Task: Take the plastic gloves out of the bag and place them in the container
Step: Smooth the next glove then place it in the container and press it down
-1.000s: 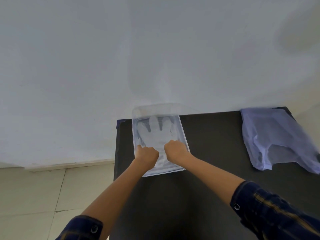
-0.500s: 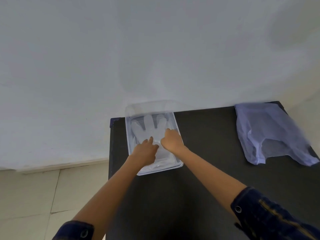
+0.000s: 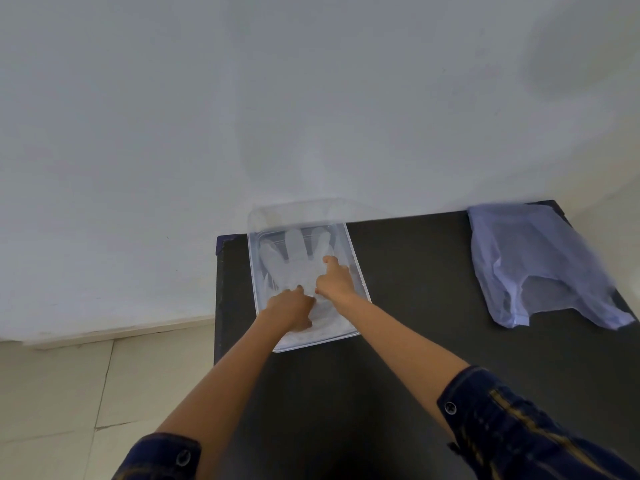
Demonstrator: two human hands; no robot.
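A clear plastic container (image 3: 356, 271) lies on the dark table near its far left corner. Translucent plastic gloves (image 3: 294, 258) lie flat inside it, fingers pointing towards the wall. My left hand (image 3: 291, 308) rests palm down on the cuff end of the gloves, fingers spread a little. My right hand (image 3: 334, 278) presses on the gloves' palm area with its index finger stretched forward. Neither hand grips anything. A pale lilac plastic bag (image 3: 533, 265) lies crumpled at the table's far right.
The dark table (image 3: 415, 306) stands against a white wall (image 3: 242, 116). Its left edge drops to a beige tiled floor (image 3: 69, 393). The container's open lid (image 3: 298, 213) leans back against the wall.
Both hands have moved further into the container, going from closed fists near the cuffs to flatter hands; the right index finger now points forward over the gloves.
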